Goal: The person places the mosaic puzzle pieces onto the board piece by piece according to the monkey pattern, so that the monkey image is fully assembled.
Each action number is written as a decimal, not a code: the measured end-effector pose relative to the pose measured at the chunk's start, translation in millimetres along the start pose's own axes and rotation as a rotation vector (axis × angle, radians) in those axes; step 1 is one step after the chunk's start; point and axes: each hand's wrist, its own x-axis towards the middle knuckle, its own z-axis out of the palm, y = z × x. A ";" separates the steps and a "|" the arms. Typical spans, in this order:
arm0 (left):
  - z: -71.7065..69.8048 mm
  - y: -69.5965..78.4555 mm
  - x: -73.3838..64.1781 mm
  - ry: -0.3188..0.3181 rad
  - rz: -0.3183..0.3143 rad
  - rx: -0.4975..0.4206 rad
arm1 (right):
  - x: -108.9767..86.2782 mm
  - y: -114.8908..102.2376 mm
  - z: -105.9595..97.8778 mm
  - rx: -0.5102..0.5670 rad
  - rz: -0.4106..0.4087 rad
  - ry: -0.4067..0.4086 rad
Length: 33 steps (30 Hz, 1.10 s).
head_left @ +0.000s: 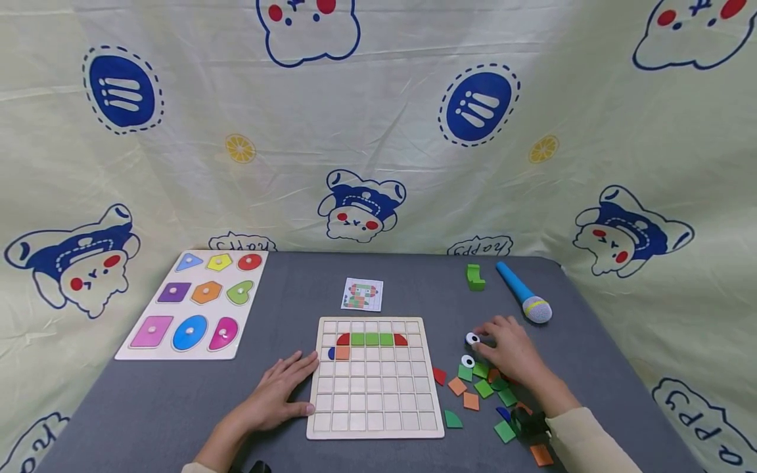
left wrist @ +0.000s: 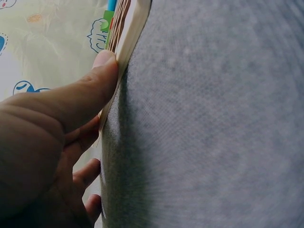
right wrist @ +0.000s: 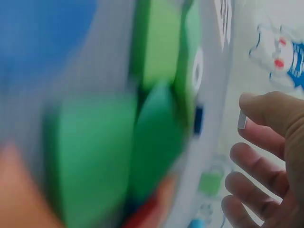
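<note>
My right hand (head_left: 505,348) is over the right side of the table, thumb and index finger pinching a small round white tile (head_left: 472,338) with a dark dot. Only a thin pale edge of the held tile (right wrist: 242,119) shows in the right wrist view. A matching eye tile (head_left: 468,361) lies just below it. My left hand (head_left: 280,389) rests at the left edge of the wooden grid board (head_left: 372,435), thumb and fingertips touching the rim. On the board's upper rows sit green squares (head_left: 372,339), red rounded tiles (head_left: 400,339), an orange square (head_left: 342,353) and a blue tile (head_left: 331,353).
Loose green, orange, red and blue tiles (head_left: 483,388) lie scattered right of the board. Behind it is a pattern card (head_left: 362,294). A shape puzzle board (head_left: 148,351) stands at left; a green block (head_left: 475,278) and a blue toy microphone (head_left: 516,284) lie at back right.
</note>
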 end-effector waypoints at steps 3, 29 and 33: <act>0.1 -0.1 0.6 -0.002 -0.004 0.001 | 0.0 -19.5 2.8 -0.002 -0.047 0.021; -0.1 -1.0 1.3 -0.007 -0.014 -0.004 | 28.6 -159.4 53.6 0.028 -0.332 -0.024; -0.3 -1.2 1.5 -0.010 -0.017 -0.005 | 36.4 -169.5 58.6 0.018 -0.343 -0.014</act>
